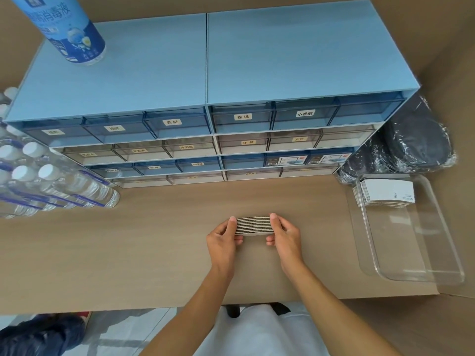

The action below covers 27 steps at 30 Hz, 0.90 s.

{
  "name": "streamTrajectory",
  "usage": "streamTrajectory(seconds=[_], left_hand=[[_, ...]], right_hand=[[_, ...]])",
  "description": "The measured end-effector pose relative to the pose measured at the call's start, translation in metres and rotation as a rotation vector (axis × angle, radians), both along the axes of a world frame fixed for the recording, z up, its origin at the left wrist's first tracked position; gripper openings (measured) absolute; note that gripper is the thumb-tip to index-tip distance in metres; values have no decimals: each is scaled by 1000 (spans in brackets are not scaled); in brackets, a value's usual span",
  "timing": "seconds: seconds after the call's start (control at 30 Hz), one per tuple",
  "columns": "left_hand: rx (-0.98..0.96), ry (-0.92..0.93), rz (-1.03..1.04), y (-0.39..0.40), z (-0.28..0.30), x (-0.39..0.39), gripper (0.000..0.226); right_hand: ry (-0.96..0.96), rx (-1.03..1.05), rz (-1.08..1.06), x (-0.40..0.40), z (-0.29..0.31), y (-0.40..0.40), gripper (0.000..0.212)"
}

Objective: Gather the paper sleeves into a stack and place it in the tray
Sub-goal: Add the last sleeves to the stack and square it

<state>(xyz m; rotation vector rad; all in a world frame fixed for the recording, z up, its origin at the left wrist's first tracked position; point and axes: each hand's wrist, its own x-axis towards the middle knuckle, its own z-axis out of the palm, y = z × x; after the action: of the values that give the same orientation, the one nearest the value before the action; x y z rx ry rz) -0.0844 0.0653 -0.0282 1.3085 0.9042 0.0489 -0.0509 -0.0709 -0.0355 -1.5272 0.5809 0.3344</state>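
A stack of paper sleeves (253, 225) stands on edge at the middle of the wooden table, its layered edges facing up. My left hand (223, 238) grips its left end and my right hand (285, 236) grips its right end, thumbs on top and fingers curled underneath. A clear plastic tray (416, 255) lies at the right end of the table. Another pile of white paper sleeves (385, 194) rests in the tray's far corner.
A blue drawer cabinet (205, 140) with labelled drawers fills the back of the table, with a disinfectant bottle (69, 29) on top. Packed water bottles (51, 183) lie at the left. Black items wrapped in plastic (411, 147) sit behind the tray.
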Motion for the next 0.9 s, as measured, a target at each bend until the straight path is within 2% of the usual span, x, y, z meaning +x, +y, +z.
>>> streamTrajectory(seconds=[0.17, 0.4, 0.67, 0.9], left_hand=[[1, -33, 29, -7, 1, 1, 27], [-1, -31, 149, -21, -3, 2, 32], [92, -38, 173, -31, -7, -3, 37], [128, -28, 146, -29, -6, -1, 45]], right_hand=[[4, -41, 18, 2, 1, 0, 15], [25, 100, -78, -6, -4, 13, 25], [24, 195, -170, -13, -6, 24, 21], [19, 168, -212, -11, -4, 26, 26]])
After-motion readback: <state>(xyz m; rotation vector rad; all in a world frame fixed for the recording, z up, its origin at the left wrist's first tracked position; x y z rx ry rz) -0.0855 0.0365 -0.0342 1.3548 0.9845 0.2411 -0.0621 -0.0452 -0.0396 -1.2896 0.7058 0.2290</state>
